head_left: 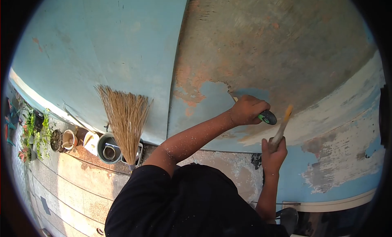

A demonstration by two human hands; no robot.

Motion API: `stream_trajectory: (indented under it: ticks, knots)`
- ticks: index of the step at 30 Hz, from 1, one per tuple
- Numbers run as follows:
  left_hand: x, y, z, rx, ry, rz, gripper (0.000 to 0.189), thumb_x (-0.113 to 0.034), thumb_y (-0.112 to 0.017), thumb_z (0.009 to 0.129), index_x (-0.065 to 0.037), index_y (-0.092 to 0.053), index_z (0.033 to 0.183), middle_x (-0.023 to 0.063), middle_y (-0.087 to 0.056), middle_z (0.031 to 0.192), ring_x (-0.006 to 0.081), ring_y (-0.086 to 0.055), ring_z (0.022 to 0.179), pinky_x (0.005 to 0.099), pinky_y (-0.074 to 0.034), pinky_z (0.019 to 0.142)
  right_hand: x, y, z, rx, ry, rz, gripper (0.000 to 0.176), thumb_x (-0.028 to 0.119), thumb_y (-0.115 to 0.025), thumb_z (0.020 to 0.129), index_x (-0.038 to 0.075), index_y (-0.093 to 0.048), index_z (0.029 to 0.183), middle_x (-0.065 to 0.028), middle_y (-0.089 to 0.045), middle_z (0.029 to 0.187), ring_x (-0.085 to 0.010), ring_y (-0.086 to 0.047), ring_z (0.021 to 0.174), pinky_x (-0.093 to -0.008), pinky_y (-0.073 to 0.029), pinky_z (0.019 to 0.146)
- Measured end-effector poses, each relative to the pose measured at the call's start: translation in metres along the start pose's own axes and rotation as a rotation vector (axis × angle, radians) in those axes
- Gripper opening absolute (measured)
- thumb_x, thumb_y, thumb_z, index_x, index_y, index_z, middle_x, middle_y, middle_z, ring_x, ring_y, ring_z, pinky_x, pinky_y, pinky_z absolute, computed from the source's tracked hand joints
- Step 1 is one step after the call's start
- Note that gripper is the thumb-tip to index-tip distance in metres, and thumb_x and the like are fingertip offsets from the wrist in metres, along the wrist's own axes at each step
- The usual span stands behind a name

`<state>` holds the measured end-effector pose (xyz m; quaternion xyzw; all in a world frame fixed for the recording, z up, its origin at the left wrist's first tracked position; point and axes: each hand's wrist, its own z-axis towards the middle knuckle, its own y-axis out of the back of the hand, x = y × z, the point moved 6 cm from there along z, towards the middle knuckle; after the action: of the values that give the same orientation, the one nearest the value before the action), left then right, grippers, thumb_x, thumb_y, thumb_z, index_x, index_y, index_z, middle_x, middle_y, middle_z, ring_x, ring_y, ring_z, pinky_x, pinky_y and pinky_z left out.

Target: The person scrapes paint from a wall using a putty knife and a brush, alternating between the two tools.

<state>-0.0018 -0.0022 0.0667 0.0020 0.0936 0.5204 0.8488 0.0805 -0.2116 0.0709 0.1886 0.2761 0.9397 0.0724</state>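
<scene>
My left hand is closed around a scraper with a black and green handle. The scraper's narrow blade points up and left, its tip at the ragged edge of the blue paint on the wall. Lower and to the right, my right hand grips a stick-like tool, greyish along its shaft and yellow at the upper end. That end points up toward the wall, just right of the scraper's handle. Pale flakes dot my left forearm.
Bare grey-brown plaster spreads above my hands, and whitish patches show at right. A stick broom leans on the blue wall section at left. Beside it stand a grey bucket, pots and plants on the tiled floor.
</scene>
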Motion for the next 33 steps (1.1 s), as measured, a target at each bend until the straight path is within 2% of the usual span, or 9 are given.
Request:
stream_trajectory:
  ticks: [4, 6, 13, 16, 20, 22, 24, 28, 33]
  knots:
    - [0.002, 0.003, 0.001, 0.003, 0.006, 0.023, 0.031, -0.012, -0.075, 0.066, -0.012, -0.055, 0.09, 0.0048, -0.059, 0.069, 0.026, -0.063, 0.06, 0.0395, -0.047, 0.052, 0.0, 0.086, 0.018, -0.64, -0.22, 0.681, 0.027, 0.032, -0.062, 0.096, 0.006, -0.057, 0.1, -0.0042, -0.057, 0.079, -0.0159, -0.057, 0.083, -0.0341, -0.049, 0.077]
    - [0.003, 0.005, 0.003, -0.017, -0.007, -0.002, 0.031, -0.012, -0.075, 0.067, -0.012, -0.055, 0.091, 0.0046, -0.06, 0.069, 0.0259, -0.063, 0.06, 0.0393, -0.047, 0.052, -0.012, 0.086, 0.006, -0.779, 0.063, 0.954, 0.029, 0.034, -0.059, 0.097, 0.006, -0.055, 0.093, -0.0066, -0.058, 0.083, -0.015, -0.056, 0.081, -0.0344, -0.049, 0.077]
    - [0.002, 0.006, 0.002, -0.006, 0.024, -0.017, 0.034, -0.011, -0.077, 0.065, -0.012, -0.057, 0.091, 0.0053, -0.061, 0.068, 0.0269, -0.064, 0.06, 0.0389, -0.049, 0.053, -0.025, 0.08, -0.013, -0.482, -0.256, 0.414, 0.031, 0.027, -0.069, 0.091, 0.004, -0.058, 0.109, -0.0093, -0.062, 0.089, -0.0251, -0.062, 0.086, -0.0388, -0.051, 0.076]
    - [0.007, 0.008, 0.005, -0.021, 0.025, -0.039, 0.033, -0.012, -0.077, 0.065, -0.012, -0.056, 0.091, 0.0051, -0.061, 0.07, 0.0266, -0.065, 0.062, 0.0389, -0.049, 0.055, -0.107, 0.016, -0.066, -0.78, 0.049, 0.722, 0.039, 0.028, -0.071, 0.089, 0.003, -0.059, 0.116, -0.0127, -0.064, 0.092, -0.0291, -0.064, 0.093, -0.0378, -0.051, 0.079]
    - [0.007, 0.009, 0.002, 0.025, 0.039, 0.001, 0.031, -0.012, -0.077, 0.065, -0.012, -0.056, 0.089, 0.0058, -0.062, 0.07, 0.0269, -0.065, 0.062, 0.0389, -0.05, 0.055, 0.01, 0.037, 0.0, -0.44, -0.301, 0.355, 0.028, 0.027, -0.066, 0.091, 0.005, -0.057, 0.106, -0.0078, -0.059, 0.086, -0.0181, -0.057, 0.074, -0.0301, -0.05, 0.076]
    - [0.004, 0.006, -0.002, 0.004, 0.04, -0.024, 0.031, -0.012, -0.076, 0.065, -0.012, -0.057, 0.089, 0.0062, -0.062, 0.07, 0.0275, -0.065, 0.062, 0.0394, -0.05, 0.056, 0.033, 0.073, 0.016, -0.555, -0.291, 1.038, 0.019, 0.023, -0.05, 0.1, 0.006, -0.057, 0.103, -0.0109, -0.058, 0.085, -0.0176, -0.057, 0.075, -0.0333, -0.051, 0.076]
    - [0.009, 0.007, 0.003, -0.026, 0.009, -0.036, 0.03, -0.012, -0.076, 0.066, -0.012, -0.057, 0.088, 0.0066, -0.062, 0.069, 0.0281, -0.065, 0.062, 0.0399, -0.05, 0.056, -0.001, 0.021, -0.022, -0.694, -0.03, 0.244, 0.022, 0.024, -0.056, 0.098, 0.004, -0.059, 0.107, -0.0132, -0.061, 0.087, -0.0235, -0.06, 0.078, -0.0351, -0.051, 0.081]
    - [0.024, 0.006, -0.002, -0.064, 0.148, -0.041, 0.033, -0.011, -0.077, 0.064, -0.013, -0.058, 0.091, 0.006, -0.063, 0.069, 0.0289, -0.065, 0.063, 0.0405, -0.049, 0.056, 0.015, 0.004, -0.012, -0.306, -0.239, 0.268, 0.021, 0.016, -0.067, 0.091, 0.003, -0.054, 0.102, -0.0063, -0.055, 0.082, -0.0205, -0.054, 0.074, -0.0317, -0.048, 0.072]
    - [-0.002, -0.003, -0.003, 0.008, 0.137, -0.055, 0.032, -0.01, -0.077, 0.065, -0.012, -0.057, 0.091, 0.0072, -0.063, 0.069, 0.0302, -0.064, 0.062, 0.0403, -0.049, 0.056, 0.032, 0.049, 0.013, -0.346, -0.352, 0.537, 0.019, 0.023, -0.057, 0.097, 0.008, -0.047, 0.091, -0.0024, -0.05, 0.078, -0.0105, -0.043, 0.067, -0.025, -0.035, 0.06]
